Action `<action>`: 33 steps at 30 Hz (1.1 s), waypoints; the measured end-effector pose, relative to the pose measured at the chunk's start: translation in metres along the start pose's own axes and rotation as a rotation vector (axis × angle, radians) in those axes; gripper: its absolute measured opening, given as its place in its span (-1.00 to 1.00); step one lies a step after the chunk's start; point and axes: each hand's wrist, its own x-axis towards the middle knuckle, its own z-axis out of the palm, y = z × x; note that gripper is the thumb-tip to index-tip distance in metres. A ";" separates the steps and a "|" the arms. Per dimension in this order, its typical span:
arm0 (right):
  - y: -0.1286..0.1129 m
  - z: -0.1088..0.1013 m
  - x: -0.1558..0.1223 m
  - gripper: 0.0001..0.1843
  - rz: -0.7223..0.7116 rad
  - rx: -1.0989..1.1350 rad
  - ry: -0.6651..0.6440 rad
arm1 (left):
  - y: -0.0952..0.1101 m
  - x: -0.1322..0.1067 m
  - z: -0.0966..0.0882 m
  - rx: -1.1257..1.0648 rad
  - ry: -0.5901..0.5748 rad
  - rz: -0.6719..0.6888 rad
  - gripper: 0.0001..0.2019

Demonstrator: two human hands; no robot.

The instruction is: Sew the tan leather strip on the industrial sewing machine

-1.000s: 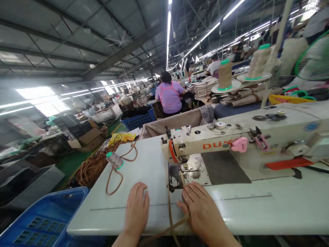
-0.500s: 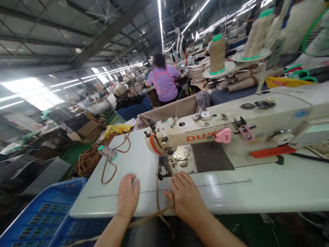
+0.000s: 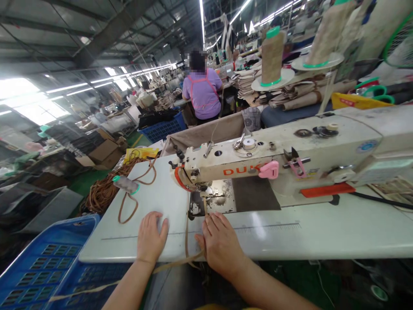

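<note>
From where I stand, the worker's right hand [image 3: 221, 241] lies on the sewing table [image 3: 274, 243] just in front of the sewing machine [image 3: 245, 155], fingers close together and thumb held out; a narrow tan strap [image 3: 186, 228] passes under it, though I can't tell whether the fingers pinch it or only press it down. One stretch of strap runs from those fingertips up to the needle, another lies on the tabletop between the two hands, and a third trails leftward past the left forearm and over the blue basket [image 3: 41, 258]. The left hand [image 3: 151, 239] rests palm down near the table's front edge, thumb spread from the fingers, with nothing seen in it. Beyond it a thread spool [image 3: 126, 184] lies on its side beside a loop of brown cord [image 3: 137, 206]. Farther back, a person in a purple top [image 3: 203, 92] sits facing away.
</note>
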 end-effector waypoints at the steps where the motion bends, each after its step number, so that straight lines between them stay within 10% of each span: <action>1: 0.000 0.000 0.000 -0.61 0.004 0.008 -0.003 | -0.001 0.000 0.000 0.004 0.003 0.004 -0.72; 33: -0.001 -0.013 0.011 -0.76 0.039 0.042 -0.034 | 0.004 -0.001 0.003 -0.010 0.043 0.032 -0.76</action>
